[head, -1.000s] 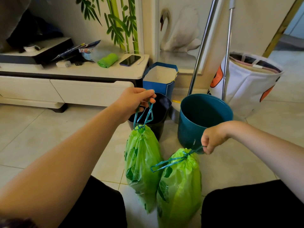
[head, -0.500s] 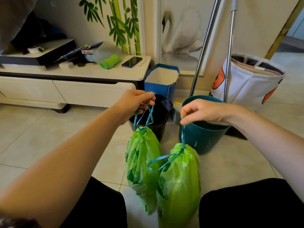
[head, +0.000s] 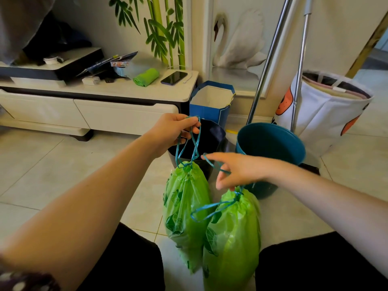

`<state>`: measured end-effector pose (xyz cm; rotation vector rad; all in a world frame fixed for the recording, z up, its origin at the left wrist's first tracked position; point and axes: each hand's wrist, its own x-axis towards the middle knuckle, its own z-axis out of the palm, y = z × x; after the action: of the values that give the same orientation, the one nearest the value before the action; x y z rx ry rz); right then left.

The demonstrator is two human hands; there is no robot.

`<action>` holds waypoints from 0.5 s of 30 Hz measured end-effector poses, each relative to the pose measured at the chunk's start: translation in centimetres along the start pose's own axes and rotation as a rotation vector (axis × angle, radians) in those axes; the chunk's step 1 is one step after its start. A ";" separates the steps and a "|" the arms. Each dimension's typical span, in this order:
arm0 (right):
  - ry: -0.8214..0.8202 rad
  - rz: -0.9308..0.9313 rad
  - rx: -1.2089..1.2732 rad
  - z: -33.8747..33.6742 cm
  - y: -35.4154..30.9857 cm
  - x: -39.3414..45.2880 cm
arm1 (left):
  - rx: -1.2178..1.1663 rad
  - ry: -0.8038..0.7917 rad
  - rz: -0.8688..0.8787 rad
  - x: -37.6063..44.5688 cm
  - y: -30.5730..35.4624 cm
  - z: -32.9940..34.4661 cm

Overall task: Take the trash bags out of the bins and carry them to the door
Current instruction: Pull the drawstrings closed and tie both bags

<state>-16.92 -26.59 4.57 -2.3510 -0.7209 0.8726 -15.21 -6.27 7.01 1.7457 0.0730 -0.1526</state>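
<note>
Two tied green trash bags with blue drawstrings hang low over the tiled floor in front of me. My left hand point(head: 172, 131) grips the drawstring loops of the left green bag point(head: 185, 211). My right hand point(head: 235, 171) has a drawstring loop of the right green bag point(head: 233, 238) threaded over its spread fingers, just above the bag's gathered neck; a second loop dangles free to the left. Behind the bags stand a black bin point(head: 212, 135) and a teal bin point(head: 270, 143), both without bags.
A blue paper bag point(head: 212, 106) stands behind the black bin beside a low white cabinet point(head: 88, 112) carrying a phone and a green cloth. Two metal poles point(head: 270, 59) lean on the wall. A white laundry basket point(head: 323, 114) sits right. My dark-clad knees frame the bags.
My right hand has dropped from above the teal bin's rim and moved left toward the left bag's strings, its fingers spreading inside the drawstring loop. The left hand and its bag stayed put.
</note>
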 end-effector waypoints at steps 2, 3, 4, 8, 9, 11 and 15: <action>0.060 -0.018 -0.188 1.4 0.1 1.0 | 0.005 -0.002 -0.001 0.0 0.0 0.0; 0.070 -0.036 -0.256 1.9 0.1 1.5 | 0.004 -0.002 0.000 -0.1 0.0 -0.1; 0.056 -0.050 -0.308 2.5 0.0 1.8 | 0.004 -0.001 0.002 -0.1 0.0 -0.1; -0.057 -0.054 -0.427 3.9 -0.2 2.2 | 0.010 0.006 0.000 -0.1 -0.1 -0.3; -0.077 -0.048 -0.440 4.1 -0.2 2.1 | 0.013 0.008 -0.002 -0.1 -0.1 -0.4; -0.110 -0.026 -0.491 4.6 -0.1 2.2 | 0.018 0.012 -0.003 0.0 -0.2 -0.6; -0.191 0.045 -0.642 5.3 0.5 3.1 | 0.007 0.024 -0.003 0.1 -0.4 -0.9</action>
<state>-18.47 -23.47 -0.58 -2.8686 -1.1700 1.0050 -15.07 -5.32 6.73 1.7551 0.0932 -0.1344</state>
